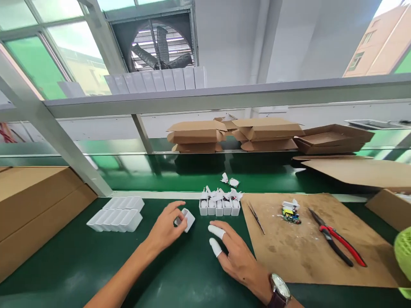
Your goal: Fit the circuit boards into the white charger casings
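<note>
My left hand (168, 226) is curled at a small white plastic case (189, 221), thumb in front of it and index finger stretched out above. The case stands tilted over the green table. My right hand (236, 252), with white finger cots on two fingers, is open and holds nothing. Just beyond it, a row of white plastic cases (219, 208) has small white parts and wires sticking out of the tops. To the left of my left hand lie two rows of white cases (118, 214). Behind the filled row are two small loose parts (233, 182).
On the right, a brown cardboard sheet (272, 265) carries tweezers (256, 218), a small circuit board (291, 212) and red-black pliers (337, 239). A large carton (41, 209) stands at left. Open cardboard boxes (197, 132) line the back, under a metal frame bar (224, 97).
</note>
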`<state>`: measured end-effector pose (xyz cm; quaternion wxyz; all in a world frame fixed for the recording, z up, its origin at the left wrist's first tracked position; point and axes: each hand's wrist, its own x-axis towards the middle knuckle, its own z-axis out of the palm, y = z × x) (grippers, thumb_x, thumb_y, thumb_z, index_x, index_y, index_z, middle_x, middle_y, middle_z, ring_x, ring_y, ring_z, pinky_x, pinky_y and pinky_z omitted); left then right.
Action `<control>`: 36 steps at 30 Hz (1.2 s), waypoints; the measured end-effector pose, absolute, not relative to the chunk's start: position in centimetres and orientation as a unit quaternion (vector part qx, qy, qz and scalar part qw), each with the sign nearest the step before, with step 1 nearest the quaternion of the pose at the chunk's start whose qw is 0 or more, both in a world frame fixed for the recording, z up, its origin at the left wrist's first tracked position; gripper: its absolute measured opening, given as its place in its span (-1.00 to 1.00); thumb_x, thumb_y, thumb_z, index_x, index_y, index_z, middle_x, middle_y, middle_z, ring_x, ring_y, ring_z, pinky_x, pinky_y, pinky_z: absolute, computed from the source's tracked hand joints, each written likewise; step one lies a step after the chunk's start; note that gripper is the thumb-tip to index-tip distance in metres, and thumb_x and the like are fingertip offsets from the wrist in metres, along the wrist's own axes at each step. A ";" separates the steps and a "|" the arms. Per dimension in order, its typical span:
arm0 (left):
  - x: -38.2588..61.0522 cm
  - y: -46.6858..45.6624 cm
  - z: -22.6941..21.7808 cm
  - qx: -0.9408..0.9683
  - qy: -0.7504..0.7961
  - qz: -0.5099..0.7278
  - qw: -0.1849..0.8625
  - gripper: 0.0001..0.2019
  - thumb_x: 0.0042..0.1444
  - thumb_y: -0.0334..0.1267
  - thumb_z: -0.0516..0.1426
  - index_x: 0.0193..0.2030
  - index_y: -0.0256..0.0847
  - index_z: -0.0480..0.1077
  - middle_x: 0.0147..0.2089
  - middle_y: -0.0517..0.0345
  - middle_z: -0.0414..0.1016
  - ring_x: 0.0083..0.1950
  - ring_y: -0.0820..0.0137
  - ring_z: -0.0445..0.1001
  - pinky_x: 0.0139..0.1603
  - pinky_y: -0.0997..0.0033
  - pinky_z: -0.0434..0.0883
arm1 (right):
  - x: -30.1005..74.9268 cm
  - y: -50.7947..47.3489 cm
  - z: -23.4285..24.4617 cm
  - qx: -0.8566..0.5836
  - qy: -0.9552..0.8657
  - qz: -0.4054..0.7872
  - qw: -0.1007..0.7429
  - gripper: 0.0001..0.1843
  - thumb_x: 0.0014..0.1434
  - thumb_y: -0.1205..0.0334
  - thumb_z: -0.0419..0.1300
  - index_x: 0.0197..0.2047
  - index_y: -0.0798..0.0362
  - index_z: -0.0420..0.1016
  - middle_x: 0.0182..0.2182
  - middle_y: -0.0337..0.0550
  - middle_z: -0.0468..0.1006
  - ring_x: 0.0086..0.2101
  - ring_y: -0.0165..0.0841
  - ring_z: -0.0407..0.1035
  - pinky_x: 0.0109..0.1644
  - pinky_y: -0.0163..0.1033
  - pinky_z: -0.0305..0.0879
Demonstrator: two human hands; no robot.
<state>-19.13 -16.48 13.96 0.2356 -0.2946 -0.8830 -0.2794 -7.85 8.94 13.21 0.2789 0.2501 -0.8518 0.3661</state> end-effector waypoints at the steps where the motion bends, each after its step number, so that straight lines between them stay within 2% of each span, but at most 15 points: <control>1: -18.3 -15.6 13.6 -0.316 -0.875 -0.296 0.218 -0.80 0.27 -0.21 0.12 -0.40 -0.11 0.42 0.11 -0.01 0.61 0.08 0.20 0.63 0.05 0.19 0.60 | -8.4 9.8 13.7 0.230 -0.850 0.369 0.296 -0.54 0.39 0.40 0.09 0.30 -0.06 0.38 0.18 0.04 0.55 0.17 -0.19 0.49 0.26 0.02 0.52; 4: -16.4 -14.2 13.0 -0.359 -0.853 -0.335 0.176 -0.81 0.31 -0.16 0.15 -0.33 -0.13 0.43 0.10 -0.03 0.61 0.03 0.24 0.66 0.00 0.28 0.61 | -10.9 13.5 15.3 0.146 -0.848 0.389 0.327 -0.57 0.38 0.29 0.12 0.29 -0.07 0.43 0.18 0.02 0.56 0.19 -0.16 0.46 0.35 0.11 0.40; 7: -15.3 -13.9 12.6 -0.392 -0.834 -0.359 0.149 -0.84 0.26 -0.09 0.25 -0.16 -0.11 0.48 0.12 -0.02 0.59 0.02 0.22 0.67 -0.02 0.33 0.63 | -14.8 18.2 16.2 -0.015 -0.853 0.431 0.294 -0.61 0.31 0.13 0.18 0.18 -0.05 0.53 0.13 -0.03 0.60 0.13 -0.15 0.50 0.32 0.13 0.40; 10: -14.4 -13.8 12.1 -0.418 -0.824 -0.365 0.117 -0.68 0.20 -0.06 0.32 0.05 -0.05 0.48 0.15 -0.02 0.58 0.02 0.20 0.68 -0.02 0.33 0.64 | -19.1 21.7 16.1 -0.074 -0.868 0.424 0.248 -0.62 0.26 0.12 0.20 0.08 0.07 0.58 0.02 0.09 0.65 -0.01 -0.11 0.57 0.19 0.16 0.48; 13: -13.4 -13.6 11.6 -0.428 -0.831 -0.345 0.084 -0.47 0.12 0.02 0.38 0.19 0.01 0.43 0.18 -0.03 0.58 0.07 0.12 0.66 0.07 0.20 0.63 | -22.8 23.0 15.4 -0.084 -0.886 0.414 0.194 -0.65 0.11 0.12 0.35 -0.05 0.08 0.64 -0.08 0.08 0.69 -0.06 -0.08 0.59 0.11 0.12 0.52; 16: -12.9 -13.4 11.4 -0.430 -0.839 -0.330 0.042 -0.37 0.08 0.07 0.41 0.26 0.07 0.40 0.24 -0.04 0.55 0.12 0.04 0.63 0.13 0.09 0.61 | -25.4 22.4 14.7 -0.062 -0.899 0.410 0.141 -0.57 -0.03 0.10 0.47 -0.07 0.04 0.67 -0.08 0.03 0.70 -0.08 -0.10 0.59 0.08 0.06 0.53; 21: -12.9 -13.6 11.9 -0.429 -0.828 -0.360 -0.009 -0.37 0.09 0.02 0.41 0.29 0.14 0.39 0.33 0.00 0.48 0.24 0.02 0.56 0.14 0.18 0.61 | -27.5 20.5 14.6 -0.010 -0.895 0.434 0.102 -0.51 -0.23 0.23 0.53 -0.14 0.06 0.69 -0.07 0.03 0.72 -0.05 -0.05 0.60 0.17 0.10 0.48; 23: -12.9 -13.6 12.2 -0.432 -0.819 -0.376 -0.018 -0.40 0.10 -0.03 0.41 0.28 0.14 0.40 0.32 0.02 0.48 0.24 0.04 0.56 0.15 0.22 0.60 | -27.7 20.2 14.8 0.002 -0.883 0.456 0.111 -0.55 -0.22 0.22 0.52 -0.18 0.05 0.68 -0.13 0.01 0.73 -0.08 -0.06 0.61 0.16 0.10 0.49; 26: -13.0 -13.5 12.4 -0.432 -0.815 -0.386 -0.017 -0.44 0.11 -0.05 0.41 0.25 0.09 0.42 0.30 0.00 0.49 0.22 0.05 0.56 0.17 0.20 0.59 | -27.4 20.7 15.7 -0.003 -0.852 0.499 0.155 -0.57 -0.17 0.10 0.50 -0.18 0.04 0.64 -0.19 -0.01 0.73 -0.14 -0.08 0.63 0.13 0.12 0.52; 31: -12.9 -13.4 12.1 -0.442 -0.815 -0.375 -0.017 -0.43 0.20 0.03 0.33 0.31 0.03 0.37 0.38 -0.07 0.42 0.29 0.01 0.51 0.26 0.10 0.54 | -24.4 23.3 18.9 -0.023 -0.779 0.564 0.272 -0.38 -0.08 -0.13 0.47 -0.02 0.04 0.55 -0.16 -0.03 0.71 -0.08 -0.12 0.61 0.20 0.18 0.47; 34: -12.9 -13.4 12.1 -0.445 -0.809 -0.384 0.000 -0.50 0.26 -0.08 0.29 0.31 0.02 0.35 0.38 -0.05 0.42 0.29 0.04 0.52 0.28 0.11 0.51 | -20.9 24.4 20.8 -0.033 -0.738 0.586 0.333 -0.33 0.04 -0.23 0.40 0.08 0.01 0.49 -0.14 -0.07 0.69 -0.06 -0.15 0.60 0.23 0.20 0.45; 36: -13.0 -13.3 12.2 -0.441 -0.807 -0.392 0.017 -0.56 0.28 -0.16 0.26 0.27 0.00 0.37 0.33 -0.04 0.46 0.24 0.10 0.55 0.25 0.16 0.52 | -18.1 24.3 21.3 -0.023 -0.712 0.618 0.333 -0.35 0.12 -0.26 0.35 0.11 0.00 0.48 -0.18 -0.09 0.69 -0.14 -0.14 0.63 0.12 0.21 0.53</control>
